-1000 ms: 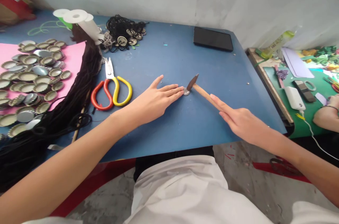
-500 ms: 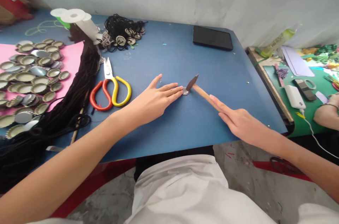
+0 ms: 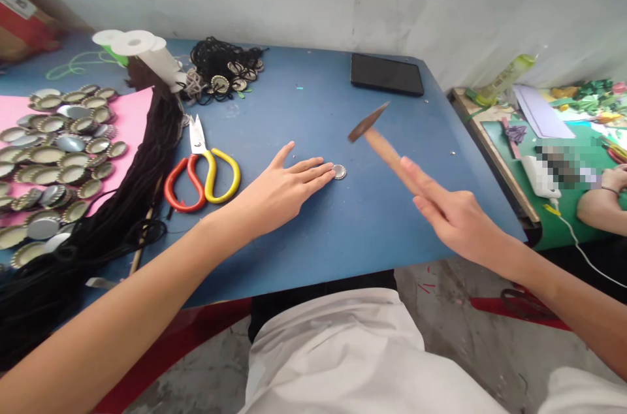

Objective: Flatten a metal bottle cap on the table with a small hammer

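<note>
Just beyond left fingertips (image 3: 327, 173): bottle cap (image 3: 339, 172).

I see my left hand (image 3: 279, 195) flat on the blue desk (image 3: 318, 231), fingertips touching a flattened bottle cap (image 3: 339, 172). My right hand (image 3: 453, 215) holds a wooden-handled hammer (image 3: 379, 140) raised above it, beside scissors (image 3: 203, 162).

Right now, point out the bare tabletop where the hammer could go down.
Bare blue table lies between the scissors, the cord pile and the black tablet; another patch sits near the front edge, below the left hand and bottle cap. The left side is crowded with caps and dark cords.
</note>
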The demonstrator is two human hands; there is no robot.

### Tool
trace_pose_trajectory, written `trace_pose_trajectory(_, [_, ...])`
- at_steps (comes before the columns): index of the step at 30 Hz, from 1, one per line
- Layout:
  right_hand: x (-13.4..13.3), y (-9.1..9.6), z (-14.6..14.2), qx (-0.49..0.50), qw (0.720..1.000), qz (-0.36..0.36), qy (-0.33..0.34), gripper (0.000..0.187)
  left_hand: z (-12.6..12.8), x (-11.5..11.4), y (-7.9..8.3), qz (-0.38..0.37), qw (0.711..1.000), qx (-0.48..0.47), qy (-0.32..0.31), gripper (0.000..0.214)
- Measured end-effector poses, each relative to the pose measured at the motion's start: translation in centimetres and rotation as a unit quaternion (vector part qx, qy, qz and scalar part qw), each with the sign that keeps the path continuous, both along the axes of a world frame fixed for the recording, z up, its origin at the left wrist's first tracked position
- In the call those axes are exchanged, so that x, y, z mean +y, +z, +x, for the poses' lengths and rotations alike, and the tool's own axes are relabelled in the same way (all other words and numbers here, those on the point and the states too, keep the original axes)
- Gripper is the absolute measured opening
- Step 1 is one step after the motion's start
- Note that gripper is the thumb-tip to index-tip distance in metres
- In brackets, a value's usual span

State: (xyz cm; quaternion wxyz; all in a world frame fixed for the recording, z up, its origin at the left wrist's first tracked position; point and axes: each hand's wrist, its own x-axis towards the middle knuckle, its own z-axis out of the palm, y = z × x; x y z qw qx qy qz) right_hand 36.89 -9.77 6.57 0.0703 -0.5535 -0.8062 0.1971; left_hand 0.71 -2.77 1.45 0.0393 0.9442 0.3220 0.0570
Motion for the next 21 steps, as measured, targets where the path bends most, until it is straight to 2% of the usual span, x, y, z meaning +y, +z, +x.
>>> trace_pose_trajectory(3, [0.08,0.11,0.16,-0.024,0.999,-0.024,0.038,0.064,0.02,-0.03,0.01,-0.003,1.0,0.0,0.0,0.08])
trace_pose_trajectory(7, [0.18,0.06,0.31,0.012,0.999,0.039,0.016,0.064,-0.01,-0.01,0.04,-0.009,1.0,0.003,0.006,0.084])
trace_pose_trajectory(11, [0.32,-0.05,0.33,-0.029,0.998,0.006,0.049,0.066,-0.02,0.02,-0.06,-0.008,1.0,0.001,0.004,0.083])
trace_pose_trajectory(15, [0.12,0.1,0.11,-0.002,0.998,0.062,0.018,0.062,0.06,0.03,-0.07,-0.007,1.0,0.001,0.007,0.082])
trace_pose_trajectory(19, [-0.19,0.08,-0.16,-0.049,0.997,0.023,0.063,0.065,0.18,0.08,0.04,-0.015,1.0,0.011,0.004,0.082])
trace_pose_trajectory(21, [-0.25,-0.01,-0.16,-0.035,0.997,0.051,0.052,0.063,0.19,0.13,0.04,-0.017,1.0,0.013,0.004,0.085])
